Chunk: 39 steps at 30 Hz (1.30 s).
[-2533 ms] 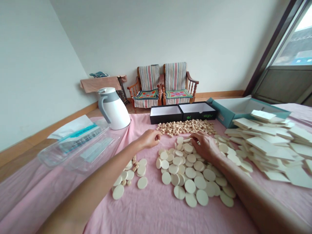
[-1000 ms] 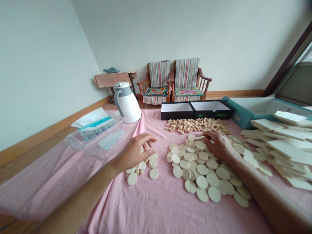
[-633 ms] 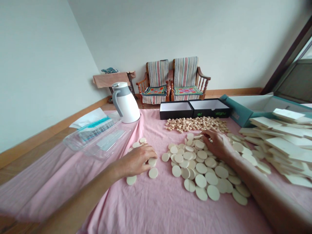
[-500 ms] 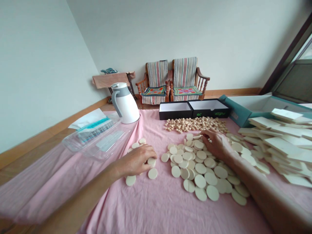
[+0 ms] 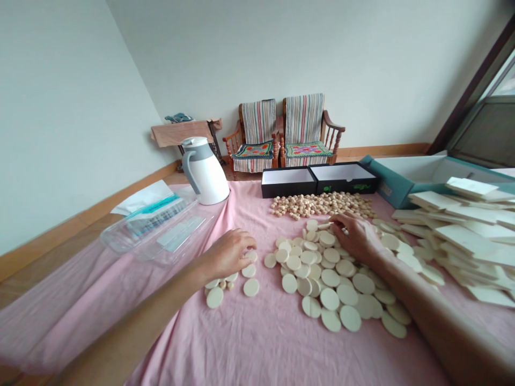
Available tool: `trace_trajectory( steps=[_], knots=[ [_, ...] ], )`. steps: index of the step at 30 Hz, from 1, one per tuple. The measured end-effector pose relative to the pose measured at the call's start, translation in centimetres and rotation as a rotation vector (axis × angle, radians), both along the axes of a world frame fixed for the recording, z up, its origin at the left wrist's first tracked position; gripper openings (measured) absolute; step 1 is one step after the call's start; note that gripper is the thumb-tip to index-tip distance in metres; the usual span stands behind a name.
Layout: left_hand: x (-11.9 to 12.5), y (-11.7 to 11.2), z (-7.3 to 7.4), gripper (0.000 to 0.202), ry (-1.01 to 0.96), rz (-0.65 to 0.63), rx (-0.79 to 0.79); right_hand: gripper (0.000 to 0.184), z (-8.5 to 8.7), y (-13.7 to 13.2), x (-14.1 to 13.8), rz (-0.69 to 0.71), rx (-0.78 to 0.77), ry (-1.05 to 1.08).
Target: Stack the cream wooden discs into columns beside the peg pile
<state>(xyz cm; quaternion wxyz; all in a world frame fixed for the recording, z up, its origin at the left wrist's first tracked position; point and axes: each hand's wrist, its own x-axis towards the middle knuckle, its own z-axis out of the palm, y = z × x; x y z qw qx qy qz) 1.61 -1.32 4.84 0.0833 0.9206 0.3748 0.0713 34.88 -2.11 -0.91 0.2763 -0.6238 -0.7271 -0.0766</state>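
Note:
My left hand (image 5: 231, 251) is over a small group of pale round wooden discs (image 5: 251, 288) at the centre left. Its curled fingers and thumb close around a disc at the group's far edge, partly hidden by the hand. Small wooden beads (image 5: 223, 286) show below the wrist among these discs. My right hand (image 5: 356, 233) reaches the far side of a large spread pile of similar discs (image 5: 330, 277). There its fingertips pinch the edge of one disc, which is mostly covered.
Wooden beads (image 5: 322, 205) lie before two black boxes (image 5: 289, 188). A teal box (image 5: 396, 187) and stacked pale boards (image 5: 466, 236) stand right. At left are a white-grey jug (image 5: 211, 179) and a clear plastic case (image 5: 161, 230). Pink cloth (image 5: 257, 343) covers the table.
My left hand has lifted slightly and moved up and away, uncovering discs and beads beneath its wrist. My right hand stays at nearly the same place on the pile.

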Motion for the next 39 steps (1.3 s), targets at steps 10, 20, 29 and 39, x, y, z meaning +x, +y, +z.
trace_trajectory(
  steps=[10,20,29,39],
  knots=[
    [0.1,0.5,-0.3,0.009,0.176,-0.036,0.079,0.022,0.0,0.0,0.0,-0.003,-0.019,-0.003],
    [2.2,-0.2,1.4,0.033,-0.270,-0.002,-0.053,0.023,-0.2,0.1,0.1,0.000,-0.011,-0.001],
    [-0.4,-1.2,1.9,0.024,0.082,-0.189,-0.109,0.023,0.0,0.0,0.0,0.023,0.007,0.014],
    [-0.3,-2.2,2.2,0.019,0.045,-0.186,-0.161,0.023,0.2,0.0,0.0,0.018,-0.021,0.015]
  ],
)
